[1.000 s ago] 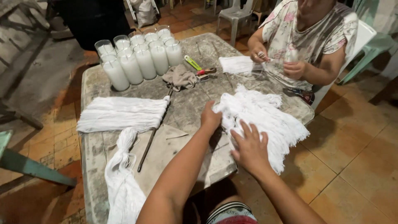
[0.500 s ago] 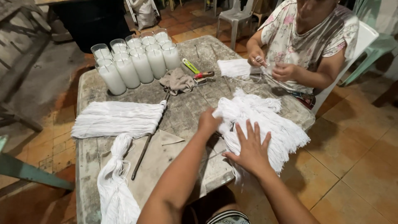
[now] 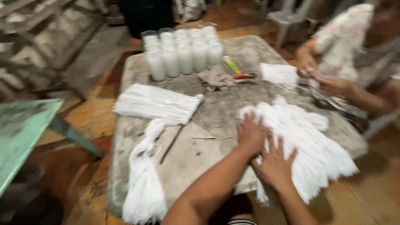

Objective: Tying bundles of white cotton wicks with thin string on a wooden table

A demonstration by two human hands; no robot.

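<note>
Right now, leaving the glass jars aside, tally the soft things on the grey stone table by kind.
White string bundles: 4 (fringed heap under both hands, flat bundle, knotted bundle hanging over the edge, small bundle by the other person)
Crumpled grey cloth: 1
Total: 5

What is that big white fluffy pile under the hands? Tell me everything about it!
The big white pile of cut string strands looks like soft cotton. It lies flat, fanned out over the grey stone table's right edge, loose ends hanging off. The left hand and right hand press flat on its near side.
</note>
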